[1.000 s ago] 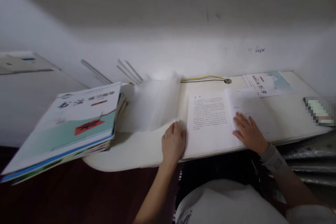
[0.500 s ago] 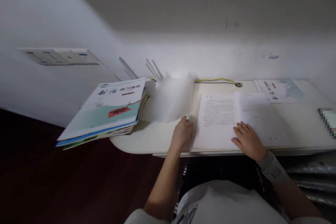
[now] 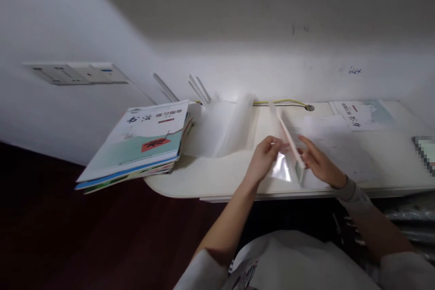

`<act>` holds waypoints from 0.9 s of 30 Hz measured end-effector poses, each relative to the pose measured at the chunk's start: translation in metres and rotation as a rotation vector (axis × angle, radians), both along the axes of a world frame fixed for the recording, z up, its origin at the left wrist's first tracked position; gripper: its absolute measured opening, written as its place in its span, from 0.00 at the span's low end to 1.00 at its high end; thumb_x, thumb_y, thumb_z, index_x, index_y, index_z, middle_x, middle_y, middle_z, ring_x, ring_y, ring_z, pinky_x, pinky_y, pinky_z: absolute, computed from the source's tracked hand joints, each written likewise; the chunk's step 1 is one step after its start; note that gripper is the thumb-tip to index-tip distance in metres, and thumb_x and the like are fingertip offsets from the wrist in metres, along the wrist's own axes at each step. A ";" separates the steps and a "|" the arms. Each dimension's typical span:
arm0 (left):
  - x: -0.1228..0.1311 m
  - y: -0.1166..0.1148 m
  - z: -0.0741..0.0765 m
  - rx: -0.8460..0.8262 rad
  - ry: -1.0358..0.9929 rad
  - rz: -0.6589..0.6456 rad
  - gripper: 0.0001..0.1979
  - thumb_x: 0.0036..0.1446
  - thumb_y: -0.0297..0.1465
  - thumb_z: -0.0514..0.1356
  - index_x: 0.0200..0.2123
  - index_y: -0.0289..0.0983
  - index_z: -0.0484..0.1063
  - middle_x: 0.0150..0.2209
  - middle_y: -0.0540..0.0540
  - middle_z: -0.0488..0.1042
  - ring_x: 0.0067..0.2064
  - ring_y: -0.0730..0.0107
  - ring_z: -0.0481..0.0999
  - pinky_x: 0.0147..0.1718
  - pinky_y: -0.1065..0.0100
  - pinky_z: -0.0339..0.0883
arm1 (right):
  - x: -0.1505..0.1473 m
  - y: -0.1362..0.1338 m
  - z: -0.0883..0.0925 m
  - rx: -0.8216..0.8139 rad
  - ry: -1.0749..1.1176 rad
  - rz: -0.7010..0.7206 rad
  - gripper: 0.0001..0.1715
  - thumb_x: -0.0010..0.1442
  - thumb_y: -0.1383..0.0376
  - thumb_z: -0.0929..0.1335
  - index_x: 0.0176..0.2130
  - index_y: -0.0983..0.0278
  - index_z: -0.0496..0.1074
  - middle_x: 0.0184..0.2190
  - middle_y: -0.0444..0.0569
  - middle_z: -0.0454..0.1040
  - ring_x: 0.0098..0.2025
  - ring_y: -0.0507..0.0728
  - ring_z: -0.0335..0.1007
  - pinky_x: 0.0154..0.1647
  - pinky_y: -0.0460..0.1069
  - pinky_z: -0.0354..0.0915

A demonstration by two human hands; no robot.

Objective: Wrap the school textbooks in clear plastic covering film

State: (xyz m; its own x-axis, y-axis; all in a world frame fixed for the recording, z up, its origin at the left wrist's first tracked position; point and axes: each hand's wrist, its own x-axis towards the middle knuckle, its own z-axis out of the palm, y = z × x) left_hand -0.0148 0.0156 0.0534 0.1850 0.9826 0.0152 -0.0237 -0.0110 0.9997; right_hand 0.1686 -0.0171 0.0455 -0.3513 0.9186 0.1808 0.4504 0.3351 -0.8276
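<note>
A book (image 3: 292, 145) stands tilted on edge in front of me, its left part raised, with a reddish and green strip along the lifted edge. Clear plastic film (image 3: 282, 168), like a book cover sleeve, hangs glossy on its left side. My left hand (image 3: 267, 156) is closed in a pinch on this film, against the raised part. From the other side my right hand (image 3: 319, 163) grips the raised part, index finger stretched along the page. White pages (image 3: 326, 129) lie under and beyond the right hand. More translucent film (image 3: 234, 127), curled and blurred, rests to the left.
A stack of books (image 3: 136, 145) overhangs the left end of the white desk (image 3: 190, 181). Another booklet (image 3: 362, 115) lies at the back right. A yellow cable (image 3: 282, 101) runs along the wall to a grommet (image 3: 309, 108). A blurred-out device (image 3: 424, 154) sits far right.
The book's left part, flat before, is now raised on edge. My left hand has moved right to pinch the film; my right hand has lifted from the page to grip the raised part.
</note>
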 end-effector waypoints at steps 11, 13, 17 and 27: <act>-0.046 -0.006 -0.013 -0.086 0.161 0.060 0.20 0.54 0.40 0.56 0.47 0.34 0.62 0.41 0.39 0.77 0.25 0.72 0.76 0.23 0.72 0.66 | 0.141 -0.012 0.017 -0.189 0.226 -0.428 0.24 0.53 0.61 0.67 0.50 0.62 0.69 0.24 0.42 0.71 0.22 0.51 0.66 0.21 0.45 0.64; -0.069 -0.004 -0.031 -0.100 0.277 0.134 0.24 0.54 0.39 0.55 0.51 0.33 0.60 0.39 0.40 0.77 0.23 0.73 0.74 0.23 0.71 0.67 | 0.171 -0.022 0.002 -0.216 0.355 -0.516 0.25 0.52 0.60 0.67 0.50 0.60 0.67 0.32 0.46 0.76 0.30 0.55 0.72 0.27 0.48 0.68; -0.091 0.002 -0.057 -0.069 0.582 0.130 0.26 0.57 0.38 0.50 0.56 0.32 0.57 0.35 0.43 0.78 0.20 0.73 0.71 0.25 0.67 0.68 | 0.198 -0.032 -0.035 -0.282 0.374 -0.618 0.24 0.50 0.59 0.67 0.48 0.60 0.68 0.35 0.48 0.78 0.34 0.58 0.75 0.30 0.52 0.71; -0.004 -0.015 -0.048 0.673 1.048 0.032 0.24 0.64 0.34 0.44 0.60 0.31 0.56 0.61 0.32 0.59 0.62 0.57 0.60 0.55 0.53 0.60 | 0.190 -0.040 -0.068 -0.148 0.056 -0.635 0.28 0.52 0.55 0.67 0.51 0.61 0.66 0.43 0.54 0.76 0.42 0.59 0.74 0.43 0.58 0.70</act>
